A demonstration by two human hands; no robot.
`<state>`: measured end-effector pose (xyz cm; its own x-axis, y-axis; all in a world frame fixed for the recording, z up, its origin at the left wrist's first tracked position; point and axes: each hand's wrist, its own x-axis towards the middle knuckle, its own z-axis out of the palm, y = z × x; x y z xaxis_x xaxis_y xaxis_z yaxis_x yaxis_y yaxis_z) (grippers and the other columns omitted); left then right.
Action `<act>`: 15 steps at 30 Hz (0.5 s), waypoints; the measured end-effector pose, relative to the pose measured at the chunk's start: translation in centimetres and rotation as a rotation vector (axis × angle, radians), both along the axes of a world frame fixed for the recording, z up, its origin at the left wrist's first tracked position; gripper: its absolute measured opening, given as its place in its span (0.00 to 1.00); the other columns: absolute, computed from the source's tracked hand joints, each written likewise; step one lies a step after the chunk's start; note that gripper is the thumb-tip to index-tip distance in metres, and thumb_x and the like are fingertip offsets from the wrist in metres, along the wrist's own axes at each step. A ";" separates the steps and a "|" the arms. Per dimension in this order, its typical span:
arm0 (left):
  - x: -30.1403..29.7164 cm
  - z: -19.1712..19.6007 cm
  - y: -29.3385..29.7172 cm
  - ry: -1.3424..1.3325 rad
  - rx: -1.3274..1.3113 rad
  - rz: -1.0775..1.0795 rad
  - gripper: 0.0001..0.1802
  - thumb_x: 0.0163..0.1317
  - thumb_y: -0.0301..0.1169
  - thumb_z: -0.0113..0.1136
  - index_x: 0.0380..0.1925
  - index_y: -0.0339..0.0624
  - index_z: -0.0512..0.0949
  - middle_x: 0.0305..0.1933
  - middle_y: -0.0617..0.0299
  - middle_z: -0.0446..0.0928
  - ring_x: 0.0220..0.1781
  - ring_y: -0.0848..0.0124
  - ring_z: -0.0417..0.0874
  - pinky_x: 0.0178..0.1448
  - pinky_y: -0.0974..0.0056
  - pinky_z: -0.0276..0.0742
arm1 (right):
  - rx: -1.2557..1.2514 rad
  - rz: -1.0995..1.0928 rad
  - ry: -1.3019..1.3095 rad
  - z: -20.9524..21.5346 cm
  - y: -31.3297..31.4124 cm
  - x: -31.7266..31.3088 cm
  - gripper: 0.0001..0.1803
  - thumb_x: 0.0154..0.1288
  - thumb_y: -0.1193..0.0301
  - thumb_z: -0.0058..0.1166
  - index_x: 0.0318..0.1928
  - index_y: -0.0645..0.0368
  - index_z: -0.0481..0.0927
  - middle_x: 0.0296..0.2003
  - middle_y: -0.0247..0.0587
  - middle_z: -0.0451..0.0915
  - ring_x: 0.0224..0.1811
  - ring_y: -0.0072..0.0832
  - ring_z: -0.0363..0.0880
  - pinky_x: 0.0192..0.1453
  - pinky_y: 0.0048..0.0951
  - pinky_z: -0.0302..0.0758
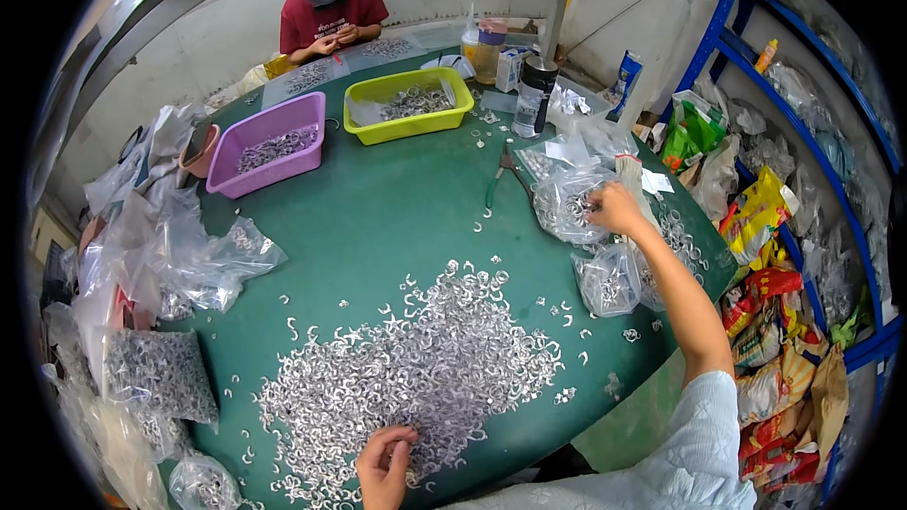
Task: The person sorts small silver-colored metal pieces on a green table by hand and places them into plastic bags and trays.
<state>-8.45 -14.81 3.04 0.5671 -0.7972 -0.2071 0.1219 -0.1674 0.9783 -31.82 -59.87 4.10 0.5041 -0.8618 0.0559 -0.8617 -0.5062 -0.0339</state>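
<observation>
A wide pile of small silvery curved metal pieces [406,359] covers the near middle of the green table. At the pile's near edge is my left hand [383,472], its fingers curled in toward the thumb; whatever they may hold is too small to make out. My right hand [619,210] reaches to the right side, fingertips closed at the mouth of a clear plastic bag [565,212] with silvery rings inside. What those fingers grip is hidden. Just nearer lies another clear bag [607,281] of small metal parts. Green-handled pliers [504,175] rest left of the ring bag.
A purple basin [316,153] and a yellow-green basin [453,120] hold metal parts at the back. Plastic bags [161,378] crowd the left edge. A dark-lidded bottle [535,99] stands back right. Blue shelving [723,47] lines the right. Across the table sits a co-worker [354,9].
</observation>
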 end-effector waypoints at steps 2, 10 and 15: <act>0.1 0.0 0.2 0.002 -0.016 -0.005 0.09 0.59 0.17 0.48 0.39 0.31 0.75 0.37 0.58 0.76 0.41 0.72 0.77 0.45 0.71 0.70 | 0.118 0.021 -0.193 0.2 -0.3 -1.1 0.15 0.42 0.66 0.66 0.33 0.57 0.82 0.31 0.45 0.80 0.37 0.40 0.78 0.42 0.36 0.73; -0.1 -0.1 0.2 -0.014 -0.045 -0.027 0.09 0.59 0.17 0.48 0.39 0.30 0.75 0.37 0.57 0.75 0.41 0.72 0.76 0.48 0.70 0.70 | 0.381 -0.060 -0.762 1.1 1.4 -1.8 0.10 0.50 0.71 0.65 0.24 0.64 0.78 0.21 0.30 0.75 0.25 0.17 0.70 0.29 0.23 0.67; -0.2 -0.3 0.5 -0.037 -0.070 -0.043 0.10 0.59 0.16 0.47 0.39 0.30 0.75 0.37 0.57 0.75 0.41 0.72 0.76 0.49 0.70 0.70 | 0.218 0.035 -0.693 2.5 2.7 -1.6 0.09 0.52 0.72 0.63 0.25 0.65 0.78 0.22 0.32 0.76 0.25 0.17 0.70 0.30 0.23 0.68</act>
<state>-8.63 -14.34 2.77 0.5380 -0.8328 -0.1299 0.0799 -0.1030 0.9915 -33.39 -57.20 6.64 0.4426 -0.8738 0.2013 -0.5890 -0.4526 -0.6695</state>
